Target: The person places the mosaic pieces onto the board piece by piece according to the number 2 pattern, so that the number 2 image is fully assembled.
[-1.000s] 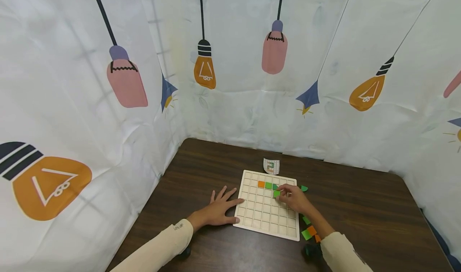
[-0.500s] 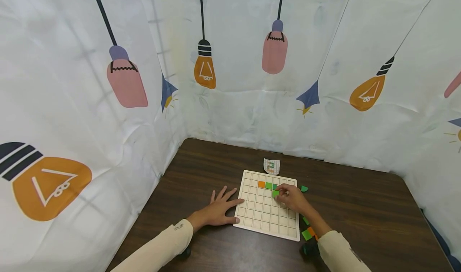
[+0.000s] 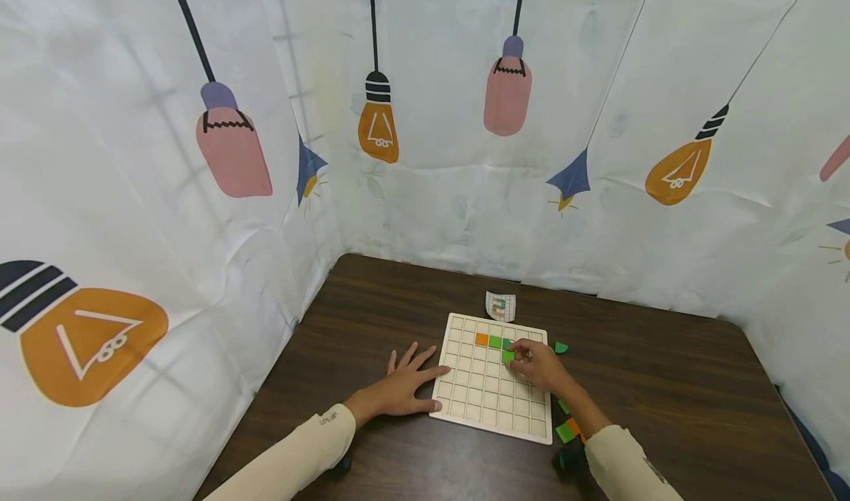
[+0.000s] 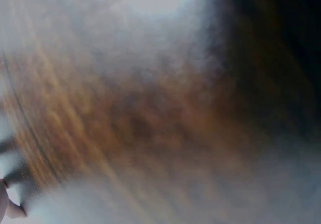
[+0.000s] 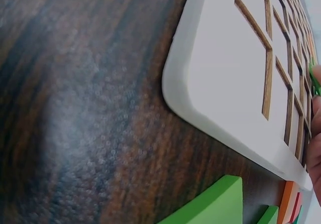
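Note:
A pale wooden grid board (image 3: 474, 387) lies on the dark table. In its upper rows an orange square tile (image 3: 482, 339), a light green tile (image 3: 495, 342) and a darker green tile (image 3: 508, 344) form a row. Just below the darker one, my right hand (image 3: 541, 364) pinches a light green tile (image 3: 508, 356) at its grid cell. The right wrist view shows the fingertips (image 5: 316, 103) around a green edge, at the far side of the board. My left hand (image 3: 401, 389) is spread out, fingertips on the board's left edge. The left wrist view is mostly blurred tabletop.
Loose green tiles (image 3: 566, 432) and orange ones lie right of the board, partly under the right forearm. A green rounded piece (image 3: 561, 347) sits by its upper right edge. Behind the board stands a small patterned card (image 3: 501, 307). A printed white curtain (image 3: 425, 213) borders the table.
The right hand has shifted the light green tile slightly left, under the darker green one, and the forearm moved a little with it. The left hand has stayed put.

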`<state>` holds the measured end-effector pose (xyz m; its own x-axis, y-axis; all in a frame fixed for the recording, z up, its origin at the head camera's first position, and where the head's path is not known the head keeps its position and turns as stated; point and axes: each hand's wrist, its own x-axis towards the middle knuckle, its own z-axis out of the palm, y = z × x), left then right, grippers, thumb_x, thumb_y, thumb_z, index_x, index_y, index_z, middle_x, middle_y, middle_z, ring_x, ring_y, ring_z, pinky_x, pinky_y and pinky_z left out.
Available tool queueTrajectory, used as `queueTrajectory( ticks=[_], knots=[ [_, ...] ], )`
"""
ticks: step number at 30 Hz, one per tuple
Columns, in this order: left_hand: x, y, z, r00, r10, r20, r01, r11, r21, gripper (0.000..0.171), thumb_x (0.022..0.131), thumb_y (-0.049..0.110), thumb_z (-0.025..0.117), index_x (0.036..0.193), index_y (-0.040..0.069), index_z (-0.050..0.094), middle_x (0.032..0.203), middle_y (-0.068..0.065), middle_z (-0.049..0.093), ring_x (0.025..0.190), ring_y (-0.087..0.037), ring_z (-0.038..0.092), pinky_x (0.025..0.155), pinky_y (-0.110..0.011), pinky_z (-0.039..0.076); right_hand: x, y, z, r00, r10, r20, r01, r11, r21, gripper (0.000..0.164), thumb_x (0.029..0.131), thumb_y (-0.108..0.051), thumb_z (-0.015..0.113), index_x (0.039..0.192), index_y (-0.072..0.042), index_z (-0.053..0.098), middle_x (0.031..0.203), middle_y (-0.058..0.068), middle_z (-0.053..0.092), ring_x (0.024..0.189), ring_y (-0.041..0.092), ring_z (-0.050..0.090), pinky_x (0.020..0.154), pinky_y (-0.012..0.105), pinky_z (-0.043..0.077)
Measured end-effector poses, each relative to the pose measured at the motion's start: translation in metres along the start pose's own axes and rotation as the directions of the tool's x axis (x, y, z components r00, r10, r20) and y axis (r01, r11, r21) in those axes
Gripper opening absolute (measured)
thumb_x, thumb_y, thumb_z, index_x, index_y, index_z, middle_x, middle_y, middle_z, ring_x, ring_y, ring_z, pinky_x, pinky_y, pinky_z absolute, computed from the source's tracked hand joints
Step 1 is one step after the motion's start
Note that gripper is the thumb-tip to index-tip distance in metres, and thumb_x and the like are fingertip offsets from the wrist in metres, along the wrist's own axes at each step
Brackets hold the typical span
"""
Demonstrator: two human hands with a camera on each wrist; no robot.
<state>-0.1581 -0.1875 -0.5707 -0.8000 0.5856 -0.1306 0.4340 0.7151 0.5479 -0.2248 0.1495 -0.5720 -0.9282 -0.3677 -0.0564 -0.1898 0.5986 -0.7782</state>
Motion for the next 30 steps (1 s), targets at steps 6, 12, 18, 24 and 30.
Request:
queueTrajectory(
  ticks=[6,12,18,24,30],
  knots=[
    [-0.0003,0.0005,-0.0002,1.000,-0.004,-0.005,0.004,1.000,0.005,0.067,0.095,0.058,0.060,0.155,0.033,0.041,0.169,-0.011,0.015,0.153,-0.049,0.002,0.108,-0.081,0.001,-0.0004,0.0008,-0.0002,1.000,-0.014,-0.012,0.014,1.000,-0.024,0.023,0.091,-0.013,0.075,0.113,-0.006,0.071,0.089,0.001,0.062,0.073,0.011,0.051,0.063,0.026,0.042],
    [-0.0009,0.0008,0.0000,1.000,-0.016,-0.001,0.016,1.000,-0.002,0.067,0.095,0.059,0.059,0.155,0.035,0.040,0.169,-0.009,0.013,0.154,-0.047,0.000,0.109,-0.080,-0.001,-0.0006,-0.0005,0.0004,1.000,0.010,-0.006,-0.010,1.000,-0.023,0.023,0.091,-0.016,0.075,0.112,-0.009,0.071,0.089,-0.002,0.062,0.072,0.011,0.051,0.063,0.026,0.042],
    [-0.0005,0.0003,0.0008,1.000,-0.016,-0.007,0.016,1.000,-0.002,0.068,0.095,0.060,0.059,0.155,0.035,0.040,0.169,-0.009,0.015,0.154,-0.047,0.001,0.109,-0.081,0.001,-0.0017,-0.0026,0.0010,1.000,0.011,-0.013,-0.012,1.000,-0.029,0.022,0.090,-0.017,0.076,0.111,-0.011,0.071,0.087,-0.002,0.061,0.073,0.012,0.051,0.064,0.027,0.041],
    [-0.0006,0.0000,0.0010,1.000,-0.020,-0.004,0.020,1.000,0.000,0.068,0.095,0.060,0.059,0.155,0.035,0.040,0.169,-0.008,0.015,0.154,-0.046,0.001,0.109,-0.080,0.000,-0.0017,-0.0021,0.0019,1.000,0.007,-0.029,-0.009,0.999,-0.054,0.018,0.091,-0.016,0.075,0.108,-0.012,0.072,0.086,-0.002,0.061,0.070,0.012,0.050,0.061,0.026,0.040],
    [-0.0006,0.0001,0.0010,1.000,-0.025,0.002,0.025,1.000,-0.001,0.068,0.095,0.060,0.059,0.155,0.036,0.040,0.169,-0.008,0.014,0.154,-0.046,0.001,0.109,-0.080,0.000,-0.0007,-0.0027,0.0025,0.999,-0.007,-0.039,0.005,0.998,-0.063,0.015,0.091,-0.015,0.075,0.105,-0.012,0.073,0.084,-0.003,0.061,0.071,0.012,0.050,0.062,0.026,0.041]
  ],
)
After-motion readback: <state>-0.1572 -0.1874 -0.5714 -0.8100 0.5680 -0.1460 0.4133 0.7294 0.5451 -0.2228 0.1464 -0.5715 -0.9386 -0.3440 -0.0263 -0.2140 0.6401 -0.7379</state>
